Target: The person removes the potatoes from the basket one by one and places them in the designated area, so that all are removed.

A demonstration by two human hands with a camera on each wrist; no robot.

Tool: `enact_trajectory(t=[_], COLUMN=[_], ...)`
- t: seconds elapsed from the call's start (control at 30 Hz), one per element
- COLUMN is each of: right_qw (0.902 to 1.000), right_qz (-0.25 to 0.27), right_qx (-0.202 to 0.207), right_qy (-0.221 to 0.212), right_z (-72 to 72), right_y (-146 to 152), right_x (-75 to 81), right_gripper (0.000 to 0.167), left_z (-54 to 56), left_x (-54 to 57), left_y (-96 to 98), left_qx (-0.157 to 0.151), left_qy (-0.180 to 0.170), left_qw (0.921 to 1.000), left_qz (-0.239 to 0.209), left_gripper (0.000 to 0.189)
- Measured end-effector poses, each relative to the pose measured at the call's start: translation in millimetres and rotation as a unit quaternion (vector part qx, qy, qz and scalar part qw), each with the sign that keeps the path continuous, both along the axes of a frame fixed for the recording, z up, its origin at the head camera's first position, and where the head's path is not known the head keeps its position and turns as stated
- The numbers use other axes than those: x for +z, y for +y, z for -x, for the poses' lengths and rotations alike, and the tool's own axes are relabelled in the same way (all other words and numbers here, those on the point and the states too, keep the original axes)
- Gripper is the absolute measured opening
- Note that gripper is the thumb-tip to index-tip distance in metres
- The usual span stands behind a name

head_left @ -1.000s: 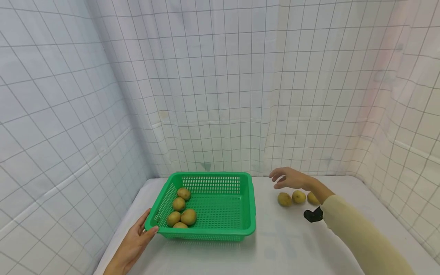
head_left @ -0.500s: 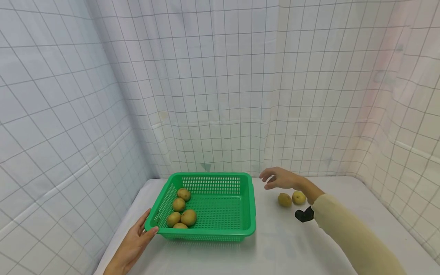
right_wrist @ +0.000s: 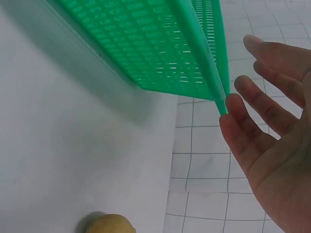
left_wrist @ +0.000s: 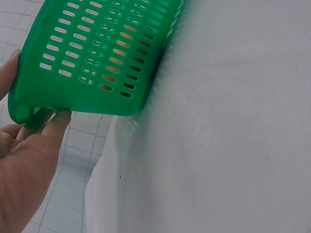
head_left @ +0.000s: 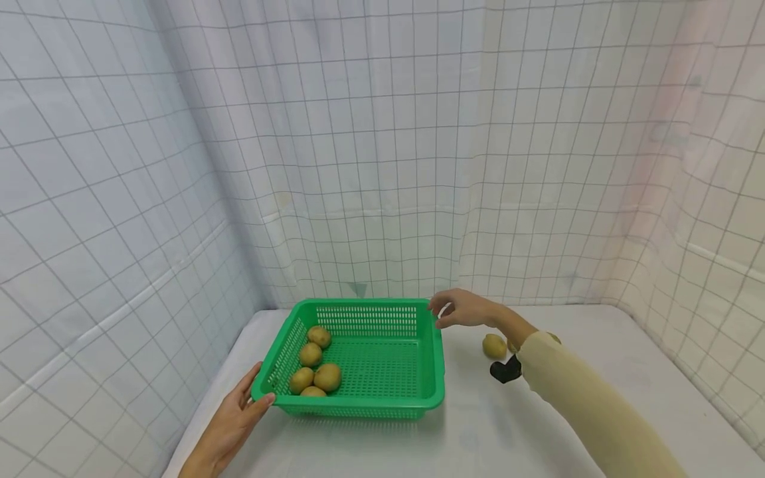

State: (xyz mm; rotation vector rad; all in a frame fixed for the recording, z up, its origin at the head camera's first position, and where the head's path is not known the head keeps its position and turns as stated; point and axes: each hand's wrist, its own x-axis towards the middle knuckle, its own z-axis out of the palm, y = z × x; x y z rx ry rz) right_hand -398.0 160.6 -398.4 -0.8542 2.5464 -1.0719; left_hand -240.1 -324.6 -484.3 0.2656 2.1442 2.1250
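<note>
At its near left corner, a green plastic basket (head_left: 358, 402) has its rim gripped by my left hand (head_left: 236, 417). The left wrist view has the thumb on the outer edge of the rim and fingertips (left_wrist: 58, 121) hooked underneath. Several potatoes (head_left: 327, 378) lie along the basket's left side. My right hand (head_left: 463, 307), holding nothing, is at the far right corner of the basket. In the right wrist view its fingers are loosely bent and spread, with the lower fingertips (right_wrist: 228, 121) right at the green rim (right_wrist: 201, 53).
On the white table (head_left: 478, 431) right of the basket lies a potato (head_left: 494, 346), with more partly hidden behind the right sleeve (head_left: 574, 392). A black wrist device (head_left: 505, 369) hangs under that forearm. White gridded curtains (head_left: 382, 166) enclose the back and sides.
My right hand has moved left from above the loose potatoes to the basket's far right corner. The left hand, the basket and the potatoes stay where they were.
</note>
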Motion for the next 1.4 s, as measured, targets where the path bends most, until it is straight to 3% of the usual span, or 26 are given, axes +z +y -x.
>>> enact_trajectory(t=[0.73,1.1,1.4], right_qw=[0.9989,0.9949,0.9916], right_qz=[0.006,0.020,0.037], right_qx=[0.046,0.095,0.120], right_qy=[0.005,0.028,0.031], right_z=[3.3,6.9,12.8], right_y=[-42.8,-78.4,-110.1], right_x=[6.7,8.2,4.7], right_gripper=[0.042,0.041,0.038], left_z=[1.7,2.8,3.7], left_x=[2.0,0.1,-1.0], left_y=[-1.2,-1.7,-2.3], left_qx=[0.001,0.010,-0.001], left_qy=[-0.008,-0.029,-0.016], left_qw=[0.9999,0.9994,0.9998], left_qz=[0.007,0.014,0.008], left_gripper=[0.086,0.088,0.088])
